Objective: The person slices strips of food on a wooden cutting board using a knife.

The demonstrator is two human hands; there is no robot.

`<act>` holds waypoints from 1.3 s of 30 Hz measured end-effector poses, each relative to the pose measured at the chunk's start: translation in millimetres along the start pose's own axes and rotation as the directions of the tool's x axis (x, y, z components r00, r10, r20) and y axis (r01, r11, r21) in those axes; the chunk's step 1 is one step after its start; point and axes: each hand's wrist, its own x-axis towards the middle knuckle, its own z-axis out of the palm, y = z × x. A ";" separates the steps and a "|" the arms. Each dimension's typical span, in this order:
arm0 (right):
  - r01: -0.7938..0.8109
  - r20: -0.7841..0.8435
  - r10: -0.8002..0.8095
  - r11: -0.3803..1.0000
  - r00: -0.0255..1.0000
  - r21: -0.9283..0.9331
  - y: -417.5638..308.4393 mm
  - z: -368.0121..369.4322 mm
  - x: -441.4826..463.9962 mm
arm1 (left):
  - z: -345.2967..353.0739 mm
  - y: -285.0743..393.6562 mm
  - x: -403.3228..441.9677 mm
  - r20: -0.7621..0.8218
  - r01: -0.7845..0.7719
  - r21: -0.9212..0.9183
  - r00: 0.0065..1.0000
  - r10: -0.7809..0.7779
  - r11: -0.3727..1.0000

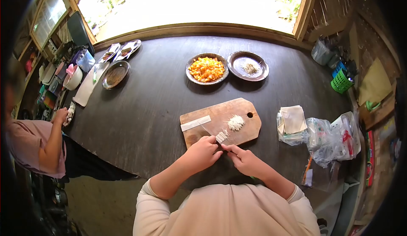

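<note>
A wooden cutting board (207, 113) lies in front of me, angled on the dark table. On it are a flat white strip (196, 123), a row of thin white cut pieces (221, 136) and a loose pile of fine white shreds (235, 122). My left hand (203, 154) is closed at the board's near edge, its fingertips beside the cut pieces; what they press is hidden. My right hand (243, 161) is closed on a knife, whose thin blade (205, 129) slants up-left past my left fingers. A green bit of its handle shows below my right hand.
Beyond the board stand a bowl of orange cubes (207, 69) and a plate with thin brownish shreds (247, 66). Plastic bags (326, 138) and stacked papers (292, 120) lie right. Left are a dark plate (115, 75), a white board (90, 84) and another person (40, 147).
</note>
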 end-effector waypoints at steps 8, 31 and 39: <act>0.143 -0.057 -0.144 0.990 0.988 -0.014 10.3 9.6 2.6 | 1.0 -1.0 -1.0 -0.001 -0.015 0.011 1.000 0.015 1.000; 0.092 -0.022 -0.092 0.996 0.996 -0.018 10.2 6.5 0.5 | -2.5 -0.2 -0.6 0.036 0.019 0.005 0.999 -0.020 1.000; 0.010 0.021 -0.009 0.999 1.000 -0.039 -11.3 -1.7 -2.0 | -3.2 1.7 -1.2 -0.013 0.020 -0.038 1.000 -0.021 0.999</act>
